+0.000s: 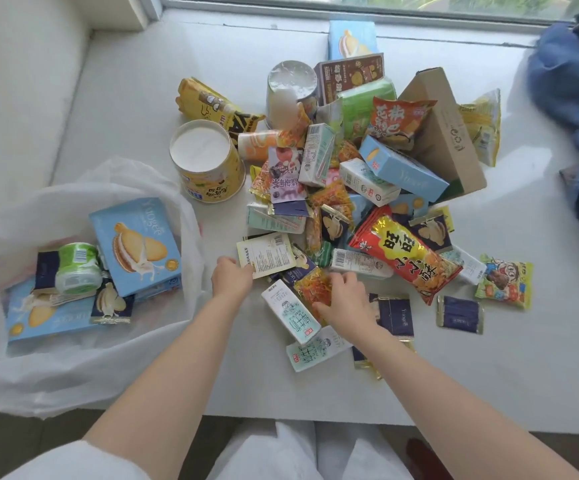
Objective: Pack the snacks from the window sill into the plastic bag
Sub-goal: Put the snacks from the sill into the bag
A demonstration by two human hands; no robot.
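My left hand [231, 277] pinches a white packet [266, 254], my right hand [345, 299] grasps an orange packet [312, 289]; next, into the bag [84, 368].

Both bare forearms reach forward, close together. The left hand [231, 276] has its fingers curled in a grip; the right hand [345, 299] lies palm down, fingers bent.
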